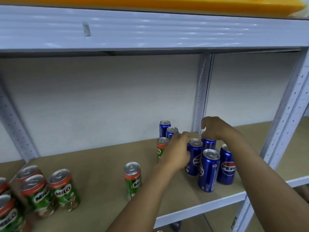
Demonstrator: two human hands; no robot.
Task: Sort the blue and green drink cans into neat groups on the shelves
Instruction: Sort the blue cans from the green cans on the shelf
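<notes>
Blue Pepsi cans stand at the right of the shelf [103,166]. My left hand [177,151] wraps the side of one blue can [194,156]. My right hand [215,128] grips the top of another blue can [209,144] just behind it. Two more blue cans [209,169] [226,166] stand in front, and two blue cans [164,128] [171,132] stand further back. A green Milo can [161,149] is partly hidden behind my left hand. Another green can [133,179] stands alone mid-shelf. A group of green cans [64,190] sits at the far left.
A grey upright post [203,97] rises right behind my right hand. The shelf above [150,29] hangs low overhead, with an orange tray [150,4] on it. A perforated front post [287,114] stands at the right. A lower shelf shows beneath.
</notes>
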